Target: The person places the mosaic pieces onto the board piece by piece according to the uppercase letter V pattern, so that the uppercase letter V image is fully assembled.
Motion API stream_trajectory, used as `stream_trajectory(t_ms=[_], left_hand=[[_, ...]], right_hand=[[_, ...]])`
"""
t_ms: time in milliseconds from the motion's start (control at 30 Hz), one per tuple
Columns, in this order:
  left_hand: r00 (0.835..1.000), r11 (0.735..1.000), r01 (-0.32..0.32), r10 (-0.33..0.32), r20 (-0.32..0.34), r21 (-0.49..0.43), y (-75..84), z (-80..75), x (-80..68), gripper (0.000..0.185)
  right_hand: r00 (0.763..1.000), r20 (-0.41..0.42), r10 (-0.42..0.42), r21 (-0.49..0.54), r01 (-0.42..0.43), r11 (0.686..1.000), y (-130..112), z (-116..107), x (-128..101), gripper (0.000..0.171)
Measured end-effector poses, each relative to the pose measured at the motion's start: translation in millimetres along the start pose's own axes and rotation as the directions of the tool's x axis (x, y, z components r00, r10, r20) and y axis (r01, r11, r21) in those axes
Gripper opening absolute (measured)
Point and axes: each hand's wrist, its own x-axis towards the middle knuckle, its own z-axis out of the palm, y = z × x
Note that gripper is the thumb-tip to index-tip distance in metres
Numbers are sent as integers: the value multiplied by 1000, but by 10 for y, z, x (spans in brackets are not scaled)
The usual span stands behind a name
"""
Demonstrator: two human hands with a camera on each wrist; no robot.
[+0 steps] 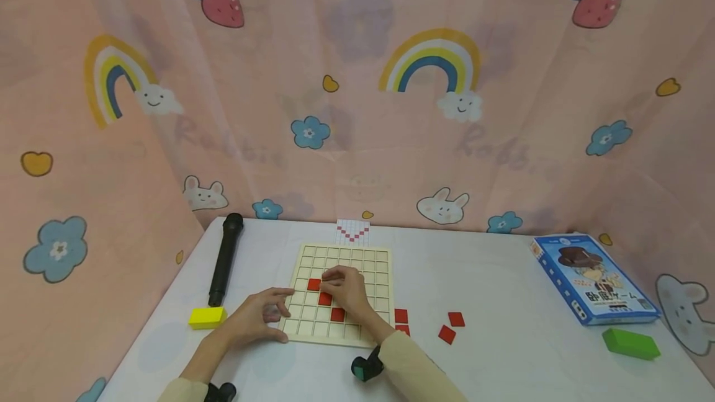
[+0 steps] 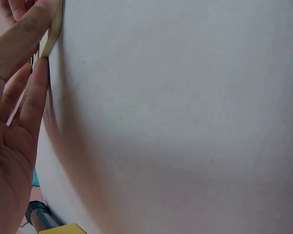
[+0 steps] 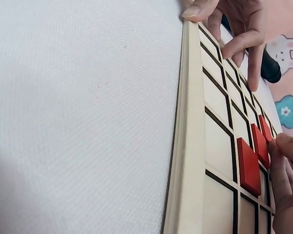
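Tiles [image 1: 326, 298] fill three cells of the grid board [image 1: 313, 329] near the table's front edge, with four more loose to its right, while the right hand [image 1: 346, 290] pinches one into a cell and the left hand [image 1: 262, 315] rests spread on the board's left edge.

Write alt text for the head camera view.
A person's right hand sets red tiles into a wooden grid board on a white table, while the left hand steadies the board's edge. Loose red tiles, a black microphone, a yellow block, a green block and a blue box lie around it.
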Motion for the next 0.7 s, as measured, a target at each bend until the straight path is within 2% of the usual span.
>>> stream_trajectory(t_ms=[133,267,433,500,700], left_hand=[[1000,1000,3,-3,1,-5,13,6,-2,32],[1000,1000,-2,2,-5,4,24,6,-6,32],[1000,1000,-12,12,-10,18,30,10,-2,33],[1000,1000,-11,11,-12,26,31,10,-1,33],[1000,999,-3,3,-12,33,48,2,-8,33]], right_hand=[[1000,5,27,42,-27,999,-24,-41,-16,17],[999,19,50,96,-52,994,-81,-176,-54,19],[997,53,61,139,-68,988,-82,-489,-115,27],[994,54,96,154,-103,983,-69,-629,-144,29],[981,-14,195,101,-193,976,22,-1055,-239,30]])
